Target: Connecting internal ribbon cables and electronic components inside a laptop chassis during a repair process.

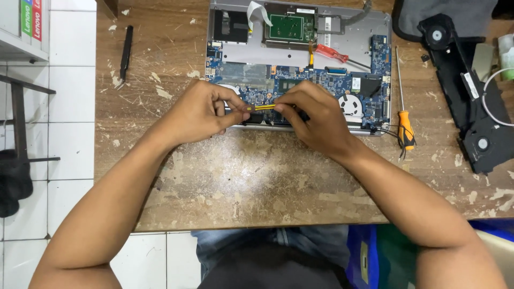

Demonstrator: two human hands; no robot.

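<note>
Both hands, left (pixel 201 113) and right (pixel 316 115), pinch a thin yellow strip (pixel 262 107) over the laptop (pixel 300 64); it looks light, flimsy, best held at its ends.

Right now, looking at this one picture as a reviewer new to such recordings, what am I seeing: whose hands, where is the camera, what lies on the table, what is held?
The camera sits on a person's head and looks down, so both arms are that person's own. The left hand and right hand meet over an opened laptop, its blue circuit board bare. Between the fingertips of both hands is a thin yellow strip; what it is exactly is too small to tell. On the worn wooden table lie an orange-handled screwdriver to the right, a red-handled screwdriver on the laptop, a black pry tool to the left and black parts with fans at far right.
</note>
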